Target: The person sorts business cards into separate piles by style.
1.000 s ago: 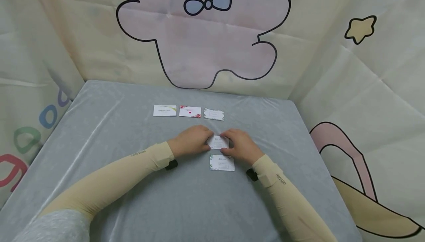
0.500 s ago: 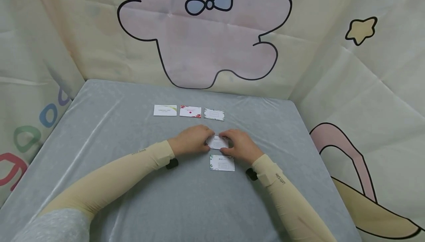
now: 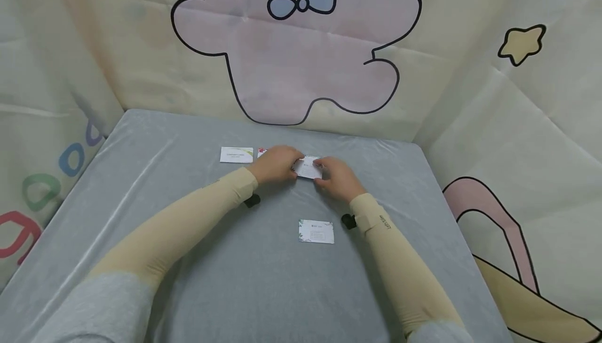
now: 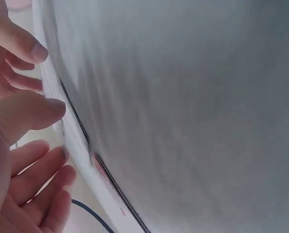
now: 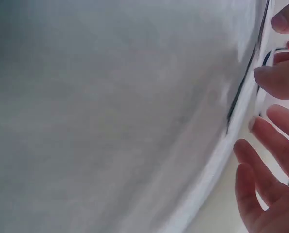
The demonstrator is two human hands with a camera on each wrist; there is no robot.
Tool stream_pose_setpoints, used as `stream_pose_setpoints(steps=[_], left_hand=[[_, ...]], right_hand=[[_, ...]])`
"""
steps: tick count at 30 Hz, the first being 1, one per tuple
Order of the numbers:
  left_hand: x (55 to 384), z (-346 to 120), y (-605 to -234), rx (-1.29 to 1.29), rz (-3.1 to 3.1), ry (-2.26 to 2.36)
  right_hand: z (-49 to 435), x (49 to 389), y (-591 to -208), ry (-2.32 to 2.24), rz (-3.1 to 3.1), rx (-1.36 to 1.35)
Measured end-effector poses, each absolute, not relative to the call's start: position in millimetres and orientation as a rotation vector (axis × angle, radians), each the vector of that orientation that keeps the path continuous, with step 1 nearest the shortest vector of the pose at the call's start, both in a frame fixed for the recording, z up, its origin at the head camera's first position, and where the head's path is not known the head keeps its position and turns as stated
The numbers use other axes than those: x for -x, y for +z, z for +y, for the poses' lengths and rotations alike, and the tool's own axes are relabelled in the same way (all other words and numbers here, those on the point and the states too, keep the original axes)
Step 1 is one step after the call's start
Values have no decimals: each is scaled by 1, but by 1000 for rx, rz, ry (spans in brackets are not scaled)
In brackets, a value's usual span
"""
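Both hands hold a white printed card from its two sides, at the back row of cards in the head view. My left hand pinches its left side between thumb and fingers. On the right side my right hand does the same. A white card with a green-yellow corner lies left of the left hand. Beside it, a red-flowered card is mostly covered by that hand. The leafy-bordered card of the back row is largely hidden behind the held card. Nearer lies another white card with green leaf corners.
The table is covered in a grey cloth. Cloth walls with cartoon prints, including a bow and a star, stand behind it and at both sides.
Both hands have moved away from the body toward the back row, carrying the card with them. The card with leaf corners stays in place nearer the body.
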State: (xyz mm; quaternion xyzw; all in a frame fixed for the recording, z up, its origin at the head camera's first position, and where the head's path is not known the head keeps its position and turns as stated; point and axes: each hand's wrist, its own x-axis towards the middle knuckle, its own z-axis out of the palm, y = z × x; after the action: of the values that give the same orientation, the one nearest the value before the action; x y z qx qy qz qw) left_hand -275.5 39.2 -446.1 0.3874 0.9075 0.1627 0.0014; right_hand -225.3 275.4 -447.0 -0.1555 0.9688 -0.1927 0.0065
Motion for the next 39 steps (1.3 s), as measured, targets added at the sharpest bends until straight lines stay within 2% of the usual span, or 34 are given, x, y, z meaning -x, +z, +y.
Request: stream_pose_setpoints(steps=[9, 28, 34, 39], left_hand=[[310, 43, -453, -1148, 2841, 515], [312, 49, -454, -1085, 2811, 445], [306, 47, -456, -1100, 2829, 455], [276, 46, -455, -1248, 2833, 462]], right_hand=[[269, 260, -443, -582, 3020, 409], [260, 268, -442, -569, 2968, 452], [264, 262, -448, -575, 3003, 481], [273, 234, -445, -550, 3033, 535]])
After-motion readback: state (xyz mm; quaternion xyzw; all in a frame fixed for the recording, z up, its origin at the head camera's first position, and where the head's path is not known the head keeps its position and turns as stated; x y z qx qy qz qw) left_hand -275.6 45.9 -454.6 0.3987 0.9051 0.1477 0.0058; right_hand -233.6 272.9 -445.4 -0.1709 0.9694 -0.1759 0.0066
